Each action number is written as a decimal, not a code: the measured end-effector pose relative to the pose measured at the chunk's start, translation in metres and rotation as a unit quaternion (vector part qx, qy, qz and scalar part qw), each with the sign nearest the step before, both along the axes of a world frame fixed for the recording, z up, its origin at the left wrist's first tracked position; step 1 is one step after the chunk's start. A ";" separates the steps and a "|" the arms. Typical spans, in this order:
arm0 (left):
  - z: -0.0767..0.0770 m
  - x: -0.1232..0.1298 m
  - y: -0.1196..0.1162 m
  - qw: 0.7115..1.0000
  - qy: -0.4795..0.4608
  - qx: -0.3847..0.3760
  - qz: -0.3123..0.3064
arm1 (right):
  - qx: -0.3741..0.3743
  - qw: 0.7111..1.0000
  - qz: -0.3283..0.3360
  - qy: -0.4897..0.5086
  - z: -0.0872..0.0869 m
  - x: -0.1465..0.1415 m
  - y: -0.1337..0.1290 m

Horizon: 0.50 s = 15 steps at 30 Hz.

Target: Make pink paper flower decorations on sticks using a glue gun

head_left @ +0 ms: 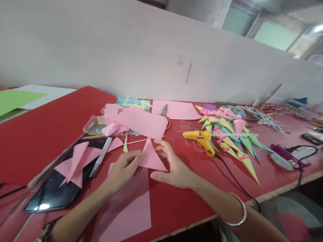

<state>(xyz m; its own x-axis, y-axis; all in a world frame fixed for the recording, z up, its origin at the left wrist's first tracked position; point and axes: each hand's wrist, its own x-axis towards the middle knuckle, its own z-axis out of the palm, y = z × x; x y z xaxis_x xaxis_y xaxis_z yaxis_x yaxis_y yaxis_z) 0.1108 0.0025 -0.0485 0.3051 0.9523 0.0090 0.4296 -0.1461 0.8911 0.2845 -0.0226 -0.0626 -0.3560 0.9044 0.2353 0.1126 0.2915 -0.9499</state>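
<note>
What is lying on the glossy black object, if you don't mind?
Pink paper pieces lie on the glossy black object, with a marker along one edge. The surface beneath them is hidden.

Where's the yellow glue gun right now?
Head view, right of centre: the yellow plastic glue gun lies on the red tabletop, just left of the pile of pastel paper cones.
</note>
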 end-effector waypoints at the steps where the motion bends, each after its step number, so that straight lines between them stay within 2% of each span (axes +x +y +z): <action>1: 0.000 0.000 0.000 1.000 -0.007 -0.004 0.011 | 0.016 1.000 0.007 -0.015 0.001 0.000 -0.001; 5: -0.001 -0.002 0.001 1.000 -0.026 -0.008 0.009 | 0.085 0.993 -0.010 -0.076 0.000 0.002 0.001; 9: -0.003 -0.004 0.001 0.999 -0.037 -0.018 -0.026 | 0.114 0.992 -0.026 -0.039 -0.003 0.002 0.005; 12: -0.004 -0.003 0.000 0.998 -0.037 -0.027 -0.044 | 0.115 0.993 -0.032 -0.014 -0.004 0.002 0.007; 15: -0.003 -0.003 -0.001 0.997 -0.023 -0.025 -0.074 | 0.079 0.996 -0.052 0.009 -0.002 0.001 0.006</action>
<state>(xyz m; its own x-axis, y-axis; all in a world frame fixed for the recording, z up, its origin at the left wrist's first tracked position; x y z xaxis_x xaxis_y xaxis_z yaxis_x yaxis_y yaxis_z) 0.1079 0.0017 -0.0518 0.4428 0.8964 -0.0192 0.3649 -0.1606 0.9171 0.2858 -0.0165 -0.0650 -0.2577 0.8873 0.3824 0.1336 0.4247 -0.8954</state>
